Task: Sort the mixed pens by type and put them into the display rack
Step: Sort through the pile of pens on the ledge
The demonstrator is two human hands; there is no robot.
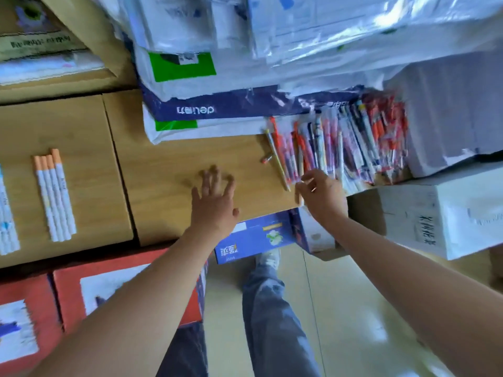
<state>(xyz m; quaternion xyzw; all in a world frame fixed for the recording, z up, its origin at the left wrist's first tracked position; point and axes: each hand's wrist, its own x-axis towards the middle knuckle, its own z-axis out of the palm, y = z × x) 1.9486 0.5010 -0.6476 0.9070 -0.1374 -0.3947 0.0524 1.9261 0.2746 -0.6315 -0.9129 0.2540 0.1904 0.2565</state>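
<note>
The left hand [215, 198] is spread flat, fingers straight, nothing held, over the bare middle of the brown carton [168, 186]. The right hand [322, 195] is curled in at the near edge of the mixed pens [351, 148]. Through the motion blur it cannot be told whether a pen is pinched there or merely touched.

The pile is heaped on the carton's right end, pressed against white wrapped packs [449, 112] and just beside a blue-banded paper ream [217, 110]. Here the risk is judged. The heap lies close to the carton's front edge and the pens are packed tight, side by side. If one is tugged from underneath, its neighbours could be dragged out and spilled over the edge onto the floor [326, 308].

A yellowish pen [277, 161] is laid loose at the heap's left fringe, with a small red piece [267, 159] just beside it. Either could be sent rolling by a hasty sweep.

Well apart to the left, a sorted row of orange-capped pens [54, 197] is lined up on a second carton [89, 159], and a blue-marked batch [6, 216] is cut off at the frame's edge. A misjudged type could be dropped into the wrong row and the sorting undone.

No display rack is caught in view, so the task is judged far from finished.
</note>
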